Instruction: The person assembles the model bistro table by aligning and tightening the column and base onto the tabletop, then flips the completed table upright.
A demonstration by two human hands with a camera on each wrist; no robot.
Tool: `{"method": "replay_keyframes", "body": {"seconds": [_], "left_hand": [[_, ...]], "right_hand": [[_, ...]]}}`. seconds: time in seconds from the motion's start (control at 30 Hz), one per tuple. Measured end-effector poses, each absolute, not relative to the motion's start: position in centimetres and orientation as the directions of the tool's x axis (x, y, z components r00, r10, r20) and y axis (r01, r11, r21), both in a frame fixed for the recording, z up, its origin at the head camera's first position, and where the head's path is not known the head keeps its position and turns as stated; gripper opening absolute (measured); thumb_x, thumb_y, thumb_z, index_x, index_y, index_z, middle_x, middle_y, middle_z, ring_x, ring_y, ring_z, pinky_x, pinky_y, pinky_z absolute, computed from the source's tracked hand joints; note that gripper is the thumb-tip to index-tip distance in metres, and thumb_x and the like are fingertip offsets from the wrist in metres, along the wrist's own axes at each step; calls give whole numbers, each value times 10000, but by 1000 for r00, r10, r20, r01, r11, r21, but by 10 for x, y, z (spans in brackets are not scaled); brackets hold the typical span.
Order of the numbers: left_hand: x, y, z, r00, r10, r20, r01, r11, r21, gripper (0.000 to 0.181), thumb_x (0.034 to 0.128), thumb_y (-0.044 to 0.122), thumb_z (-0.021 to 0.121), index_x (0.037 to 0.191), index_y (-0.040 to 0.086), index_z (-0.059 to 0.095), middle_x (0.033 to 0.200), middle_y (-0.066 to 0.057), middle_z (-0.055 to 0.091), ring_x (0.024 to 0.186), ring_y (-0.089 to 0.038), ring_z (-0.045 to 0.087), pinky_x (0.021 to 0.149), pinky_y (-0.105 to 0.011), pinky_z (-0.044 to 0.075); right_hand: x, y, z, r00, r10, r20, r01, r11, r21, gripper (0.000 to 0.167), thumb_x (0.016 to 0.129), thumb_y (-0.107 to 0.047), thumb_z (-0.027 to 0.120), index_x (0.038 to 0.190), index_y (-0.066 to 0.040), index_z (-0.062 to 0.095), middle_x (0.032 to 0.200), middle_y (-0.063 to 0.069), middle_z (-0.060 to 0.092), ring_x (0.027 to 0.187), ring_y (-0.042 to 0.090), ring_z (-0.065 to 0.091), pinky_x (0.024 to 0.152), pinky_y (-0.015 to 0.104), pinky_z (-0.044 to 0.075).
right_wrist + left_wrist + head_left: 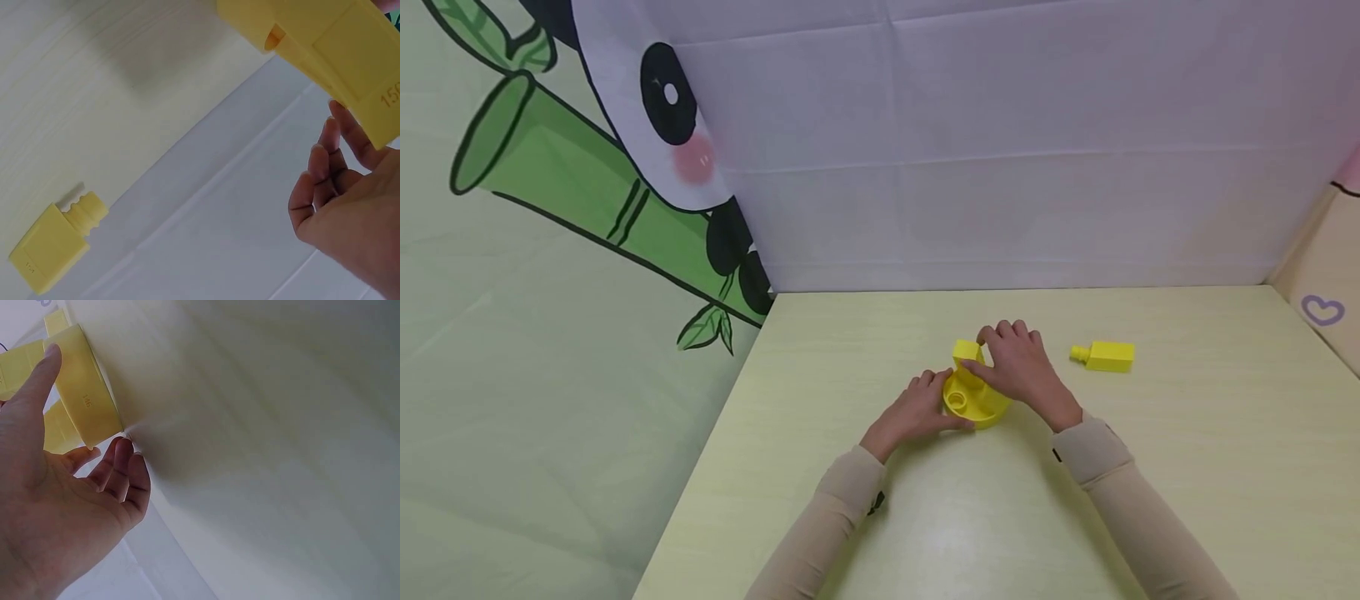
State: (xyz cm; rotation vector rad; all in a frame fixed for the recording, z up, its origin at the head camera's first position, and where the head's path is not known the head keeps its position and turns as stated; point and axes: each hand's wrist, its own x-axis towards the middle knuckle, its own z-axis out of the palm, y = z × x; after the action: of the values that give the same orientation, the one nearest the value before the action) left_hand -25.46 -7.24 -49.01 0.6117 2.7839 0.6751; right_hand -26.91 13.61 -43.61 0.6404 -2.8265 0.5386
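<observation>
1. Both hands are at work on yellow pieces; we see the left hand (913, 408) curved round the round base (991, 413), thumb on its near side, forefinger at the far side, the gap just as wide as the piece.
2. Right hand (1021, 368) pinches the upright block (967, 350) between thumb and forefinger, the other fingers bent. Block stands over the base's far part; whether it is fully seated we cannot tell.
3. On the base, left of its middle, we note a raised ring (957, 401).
4. Left wrist view: thumb lies along the base, whose side bears small digits. Right wrist view: we find larger digits on the upright block, cut off by the frame edge.
5. Loose block (1111, 357) lies on its side, right of the right hand and well apart from the base, ridged neck (1079, 353) pointing left.
6. All rest on a pale table (1000, 525). Behind it we record a plain light cloth (1000, 125); to the left, a printed green bamboo stalk (568, 162).
</observation>
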Motion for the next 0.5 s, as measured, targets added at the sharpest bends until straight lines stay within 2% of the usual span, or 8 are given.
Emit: {"method": "replay_keyframes", "body": {"seconds": [0.13,0.3,0.37,0.5], "left_hand": [[-254,-73,-490,-893,438,-108,341,812,475,1013,852,632,768,1589,61,371,1403,-145,514,1218,-282,489,1047,-429,468],[-255,-73,-490,-893,439,-105,344,812,472,1005,854,624,772,1585,60,376,1402,-142,515,1219,-278,491,1052,-423,464],[-255,-73,-490,-892,440,-107,343,811,473,1004,854,620,774,1584,59,376,1405,-143,514,1221,-278,491,1055,-423,463],[-255,-72,-490,-893,437,-112,338,813,474,999,855,611,777,1584,59,375,1406,-147,512,1224,-283,492,1053,-430,467]], "right_hand": [[-270,135,-437,-893,-363,265,-435,846,-309,451,961,-383,732,1221,-23,655,1088,178,588,1035,397,474,878,551,389],[-269,134,-436,-910,-321,264,-394,869,-301,456,958,-436,730,1104,-11,658,1017,150,573,1002,383,468,864,551,380],[-269,134,-436,-914,-312,260,-385,871,-306,497,956,-455,724,1154,-5,659,1035,157,573,1014,388,466,865,556,377],[-271,135,-435,-904,-358,233,-420,844,-333,551,974,-377,701,1395,-35,607,1177,203,563,1084,413,446,891,570,366]]}}
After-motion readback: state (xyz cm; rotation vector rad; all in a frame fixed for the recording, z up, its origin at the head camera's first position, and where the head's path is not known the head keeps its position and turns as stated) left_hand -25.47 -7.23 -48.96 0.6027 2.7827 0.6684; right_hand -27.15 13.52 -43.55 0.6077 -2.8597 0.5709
